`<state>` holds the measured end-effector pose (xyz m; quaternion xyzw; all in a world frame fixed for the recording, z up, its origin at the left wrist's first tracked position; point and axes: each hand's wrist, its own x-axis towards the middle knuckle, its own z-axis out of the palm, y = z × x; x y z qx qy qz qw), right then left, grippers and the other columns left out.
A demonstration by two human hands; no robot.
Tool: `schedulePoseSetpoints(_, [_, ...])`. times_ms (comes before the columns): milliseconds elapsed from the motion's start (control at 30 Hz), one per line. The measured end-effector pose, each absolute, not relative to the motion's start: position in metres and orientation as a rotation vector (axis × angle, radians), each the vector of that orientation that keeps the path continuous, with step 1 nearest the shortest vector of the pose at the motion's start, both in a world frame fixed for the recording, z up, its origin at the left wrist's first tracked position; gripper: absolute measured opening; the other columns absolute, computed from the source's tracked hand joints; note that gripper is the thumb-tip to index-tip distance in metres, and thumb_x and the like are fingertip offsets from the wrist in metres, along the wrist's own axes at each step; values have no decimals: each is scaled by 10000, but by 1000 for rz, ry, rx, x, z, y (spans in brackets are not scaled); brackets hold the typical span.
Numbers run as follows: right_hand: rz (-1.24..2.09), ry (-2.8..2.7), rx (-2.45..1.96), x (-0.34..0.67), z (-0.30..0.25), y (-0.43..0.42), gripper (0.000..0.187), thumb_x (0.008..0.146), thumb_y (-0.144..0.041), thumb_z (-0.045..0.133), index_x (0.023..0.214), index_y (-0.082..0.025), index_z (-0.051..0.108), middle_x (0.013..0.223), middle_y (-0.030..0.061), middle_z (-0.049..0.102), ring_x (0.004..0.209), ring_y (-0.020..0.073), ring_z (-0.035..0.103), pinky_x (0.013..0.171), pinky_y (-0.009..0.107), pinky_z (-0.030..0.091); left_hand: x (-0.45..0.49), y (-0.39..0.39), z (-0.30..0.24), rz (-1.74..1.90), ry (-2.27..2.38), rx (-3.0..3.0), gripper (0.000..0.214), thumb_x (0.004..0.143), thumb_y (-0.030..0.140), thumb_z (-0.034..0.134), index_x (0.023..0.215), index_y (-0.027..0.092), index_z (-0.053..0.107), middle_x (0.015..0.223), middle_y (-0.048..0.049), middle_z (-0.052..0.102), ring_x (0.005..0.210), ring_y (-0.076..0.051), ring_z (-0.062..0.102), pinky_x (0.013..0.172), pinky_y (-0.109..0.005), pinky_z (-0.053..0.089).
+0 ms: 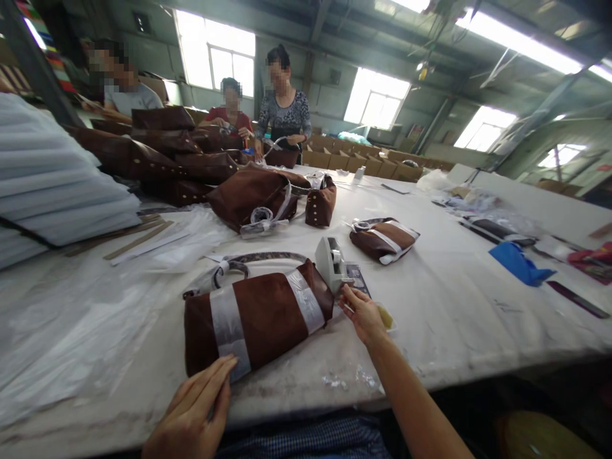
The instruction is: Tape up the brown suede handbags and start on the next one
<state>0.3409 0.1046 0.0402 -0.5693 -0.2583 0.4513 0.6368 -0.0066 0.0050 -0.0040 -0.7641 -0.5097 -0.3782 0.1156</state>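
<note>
While left hand (194, 408) steadies brown bag (261, 315), right hand (364, 313) at tape dispenser (331, 262)

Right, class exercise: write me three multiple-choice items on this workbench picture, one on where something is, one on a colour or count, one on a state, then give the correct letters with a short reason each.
1. Where does the tape dispenser stand?
A. at the right end of the nearest brown bag
B. on the stack of white sheets
C. on the floor

2. What colour is the folded piece lying on the table to the right?
A. green
B. blue
C. orange

3. What is the left hand doing?
A. lifting the bag off the table
B. resting with its fingertips on the bag's near edge, at a band of clear tape
C. gripping scissors

Answers: 1 A, the dispenser sits beside the bag's right end, just above the right hand. 2 B, it is plainly blue. 3 B, the bag lies flat and the fingers touch its taped edge.
</note>
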Motion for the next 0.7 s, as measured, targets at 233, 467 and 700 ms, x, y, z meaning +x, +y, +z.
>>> schedulePoseSetpoints(233, [1008,-594,-1309,341,44,107,500,460,-542,908,734,-182,695,621,-42,592,551,78,530,624,246,542,-6,4,-7,-1109,-1528,-2238,328,994,284,460,1293,234,586,1175,20,712,1002,-168,665,1006,-289,427])
schedulePoseSetpoints(467, [927,-731,-1459,336,49,85,405,532,-500,871,610,-169,651,482,-42,535,468,96,479,505,236,455,-7,5,-4,-1093,-1516,-2269,341,992,302,451,1299,237,584,1162,6,717,987,-184,673,966,-302,452])
schedulePoseSetpoints(700, [725,-943,-1899,390,46,-26,453,723,-584,730,891,-165,763,570,5,644,593,175,597,653,299,475,-9,2,-1,-1061,-1544,-2316,402,998,311,424,1382,255,527,1183,-18,715,986,-222,676,966,-368,464])
